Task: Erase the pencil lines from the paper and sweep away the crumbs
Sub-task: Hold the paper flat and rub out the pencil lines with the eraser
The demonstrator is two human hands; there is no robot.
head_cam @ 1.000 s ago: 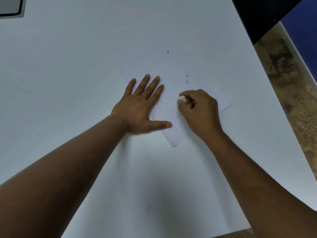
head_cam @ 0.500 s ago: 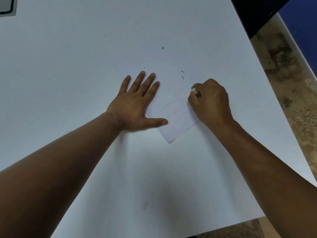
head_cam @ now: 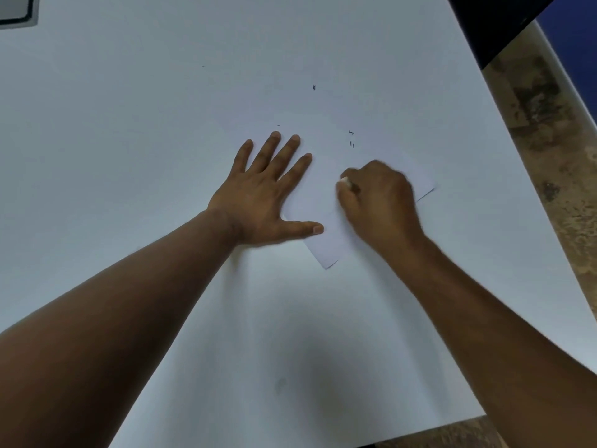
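Note:
A white sheet of paper lies turned at an angle on the white table. My left hand lies flat on the sheet's left part, fingers spread and thumb stretched out. My right hand is curled over the middle of the sheet and pinches a small white eraser, whose tip shows at the fingertips against the paper. Dark eraser crumbs lie on the paper beyond the right hand, and one more crumb sits farther out. My right hand hides the pencil lines.
The table's right edge runs diagonally past a mottled brown floor. A black object overhangs the far right corner. A grey, dark-edged thing sits at the far left corner.
My right hand with the eraser slid right across the paper, uncovering faint pencil lines, then came back left over them. My left hand stayed flat on the sheet.

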